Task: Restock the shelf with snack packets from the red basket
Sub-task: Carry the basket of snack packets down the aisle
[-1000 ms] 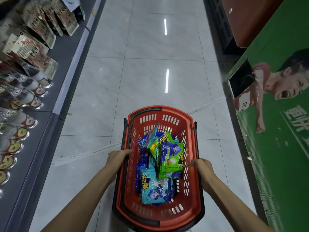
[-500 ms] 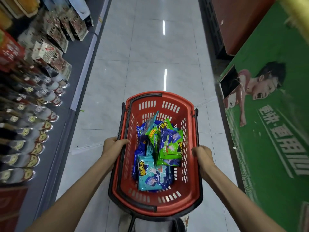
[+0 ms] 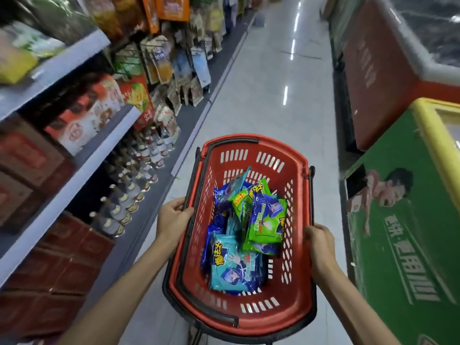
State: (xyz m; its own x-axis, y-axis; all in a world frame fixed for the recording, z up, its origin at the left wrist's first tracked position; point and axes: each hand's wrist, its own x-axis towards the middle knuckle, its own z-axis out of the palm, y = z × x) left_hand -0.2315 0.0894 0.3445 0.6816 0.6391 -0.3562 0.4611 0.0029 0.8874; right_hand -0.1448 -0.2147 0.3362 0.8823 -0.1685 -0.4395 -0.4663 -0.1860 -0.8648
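Note:
A red basket (image 3: 256, 155) with black folded handles is carried in front of me above the aisle floor. Inside lie several snack packets (image 3: 249, 227) in blue, green and teal wrappers, piled toward the middle. My left hand (image 3: 173, 216) grips the basket's left rim, fingers curled over the edge. My right hand (image 3: 319, 245) grips the right rim, with its fingertips hidden behind the wall. The shelf (image 3: 82, 155) runs along the left side of the aisle.
The left shelving holds red boxes (image 3: 62, 267) at the bottom, rows of bottles (image 3: 129, 192), cartons and hanging packets (image 3: 174, 70) further on. A green chest freezer (image 3: 408, 245) and a red one (image 3: 378, 70) line the right. Tiled floor (image 3: 268, 83) stretches ahead between them.
The view has tilted up and the basket has risen with it. More of the left shelves and the aisle ahead shows. Both hands keep their hold on the rims.

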